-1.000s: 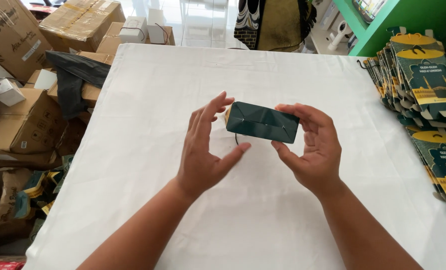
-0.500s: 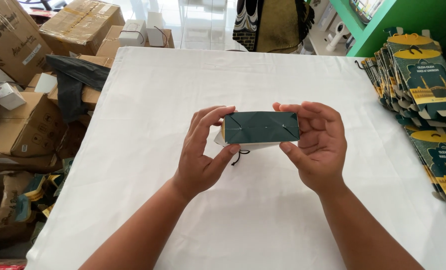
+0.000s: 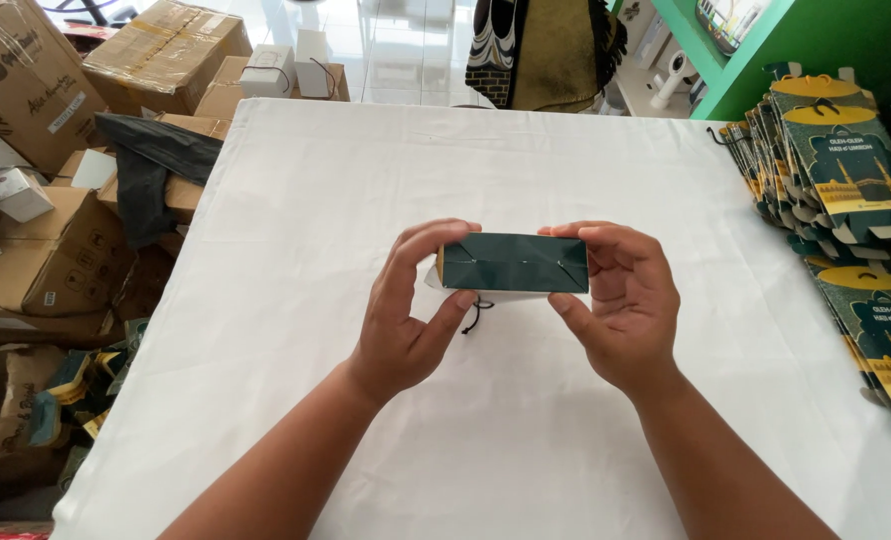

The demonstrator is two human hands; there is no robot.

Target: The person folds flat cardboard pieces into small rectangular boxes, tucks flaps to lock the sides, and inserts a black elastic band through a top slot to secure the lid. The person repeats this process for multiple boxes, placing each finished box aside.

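Both hands, left hand (image 3: 406, 315) and right hand (image 3: 621, 305), clamp a folded dark green paper bag (image 3: 514, 265) just above the white tabletop (image 3: 316, 180); uneven pressing could likely crumple its base or trap the dangling black cord (image 3: 474, 315).

bare tablecloth (image 3: 296, 200) around, bag stack (image 3: 846, 200) right

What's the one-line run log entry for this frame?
left hand: grips dark green paper bag | right hand: grips its other end | bag: held above white table, black cord dangling
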